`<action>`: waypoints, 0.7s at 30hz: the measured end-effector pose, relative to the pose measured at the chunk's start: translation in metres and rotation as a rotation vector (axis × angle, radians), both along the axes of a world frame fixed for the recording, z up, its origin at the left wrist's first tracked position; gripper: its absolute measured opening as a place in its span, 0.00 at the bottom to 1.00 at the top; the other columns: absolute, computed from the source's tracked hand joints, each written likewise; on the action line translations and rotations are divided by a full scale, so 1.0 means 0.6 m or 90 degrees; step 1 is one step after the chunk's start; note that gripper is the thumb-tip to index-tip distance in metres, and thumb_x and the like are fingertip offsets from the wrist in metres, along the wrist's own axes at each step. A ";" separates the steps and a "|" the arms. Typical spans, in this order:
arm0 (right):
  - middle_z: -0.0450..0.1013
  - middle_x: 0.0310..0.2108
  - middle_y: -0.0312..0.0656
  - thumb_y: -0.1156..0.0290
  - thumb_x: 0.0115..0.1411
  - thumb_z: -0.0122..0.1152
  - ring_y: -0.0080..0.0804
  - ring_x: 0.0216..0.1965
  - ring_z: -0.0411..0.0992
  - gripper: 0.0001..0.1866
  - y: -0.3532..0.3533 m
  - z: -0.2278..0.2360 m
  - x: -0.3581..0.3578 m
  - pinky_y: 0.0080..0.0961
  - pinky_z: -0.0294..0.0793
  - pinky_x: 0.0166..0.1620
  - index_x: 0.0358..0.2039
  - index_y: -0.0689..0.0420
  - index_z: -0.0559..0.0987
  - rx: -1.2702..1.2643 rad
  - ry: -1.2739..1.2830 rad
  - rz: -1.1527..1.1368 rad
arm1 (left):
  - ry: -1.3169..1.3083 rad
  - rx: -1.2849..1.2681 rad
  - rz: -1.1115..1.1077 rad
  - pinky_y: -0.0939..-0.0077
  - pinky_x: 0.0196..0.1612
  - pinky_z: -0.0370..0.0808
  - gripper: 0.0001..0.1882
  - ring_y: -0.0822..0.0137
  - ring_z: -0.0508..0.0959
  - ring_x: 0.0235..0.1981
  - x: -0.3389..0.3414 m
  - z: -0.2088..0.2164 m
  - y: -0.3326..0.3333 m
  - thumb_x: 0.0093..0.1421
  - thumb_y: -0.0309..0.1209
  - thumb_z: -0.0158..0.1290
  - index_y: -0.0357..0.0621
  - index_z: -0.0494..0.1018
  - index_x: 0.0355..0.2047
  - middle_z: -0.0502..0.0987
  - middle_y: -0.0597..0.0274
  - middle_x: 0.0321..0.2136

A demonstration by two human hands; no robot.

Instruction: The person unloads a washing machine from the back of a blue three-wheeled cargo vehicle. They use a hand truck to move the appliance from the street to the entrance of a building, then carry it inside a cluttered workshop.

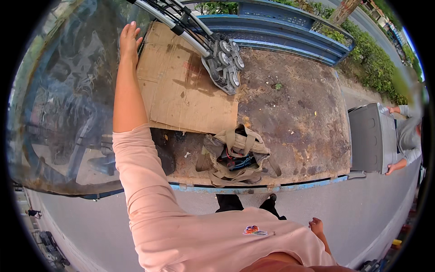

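Observation:
My left hand (130, 41) reaches far forward, fingers stretched out, at the edge of a clear plastic sheet (74, 86). Close by lies a folded hand trolley (223, 61) with silver poles and several small grey wheels, resting on flattened cardboard (186, 90). Down at my side, my right hand (316, 225) is loosely closed, with nothing visible in it. Between my hands, on the near side of a rusty truck bed (294, 118), sits a khaki canvas tool bag (238, 156). Its top gapes, showing dark, blue and red items inside.
At the right end, another person's hands (393, 168) grip a large grey box (369, 138) beside the bed's edge. A blue metal side panel (276, 34) bounds the far side, with hedges (371, 59) and a road beyond. Grey pavement (199, 204) lies below the near edge.

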State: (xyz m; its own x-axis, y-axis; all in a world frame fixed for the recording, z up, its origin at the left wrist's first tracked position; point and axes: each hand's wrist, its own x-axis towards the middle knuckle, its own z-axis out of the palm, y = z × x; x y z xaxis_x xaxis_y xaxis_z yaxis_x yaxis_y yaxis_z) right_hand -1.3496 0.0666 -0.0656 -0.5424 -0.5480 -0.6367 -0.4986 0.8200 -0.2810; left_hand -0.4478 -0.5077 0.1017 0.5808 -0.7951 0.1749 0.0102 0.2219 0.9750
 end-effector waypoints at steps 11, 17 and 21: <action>0.79 0.33 0.50 0.77 0.56 0.59 0.36 0.25 0.78 0.26 0.234 0.124 0.224 0.30 0.79 0.29 0.56 0.72 0.72 0.121 0.122 -0.263 | 0.218 -0.103 -0.005 0.57 0.56 0.72 0.40 0.57 0.74 0.54 0.078 -0.050 -0.345 0.55 0.40 0.68 0.38 0.61 0.62 0.70 0.53 0.58; 0.79 0.38 0.51 0.75 0.54 0.64 0.42 0.27 0.80 0.27 0.348 0.151 0.181 0.34 0.77 0.26 0.55 0.69 0.73 0.152 -0.035 -0.662 | 0.143 -0.192 -0.037 0.68 0.43 0.77 0.20 0.67 0.79 0.37 -0.094 -0.023 -0.376 0.54 0.31 0.69 0.37 0.76 0.43 0.79 0.61 0.39; 0.79 0.41 0.48 0.74 0.57 0.60 0.38 0.28 0.80 0.24 0.244 0.097 0.232 0.32 0.74 0.24 0.55 0.68 0.73 0.141 0.043 -0.287 | 0.026 -0.272 -0.238 0.75 0.33 0.71 0.18 0.74 0.75 0.30 -0.296 0.054 -0.318 0.54 0.38 0.70 0.43 0.75 0.36 0.77 0.69 0.31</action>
State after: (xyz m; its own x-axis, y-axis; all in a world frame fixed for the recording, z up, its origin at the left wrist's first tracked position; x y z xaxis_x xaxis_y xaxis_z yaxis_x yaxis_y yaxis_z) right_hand -1.2107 0.2131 -0.0074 -0.7380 -0.1051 -0.6665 -0.0919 0.9942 -0.0550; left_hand -0.6256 -0.6985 0.1342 0.2860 -0.8117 0.5093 0.2002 0.5704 0.7966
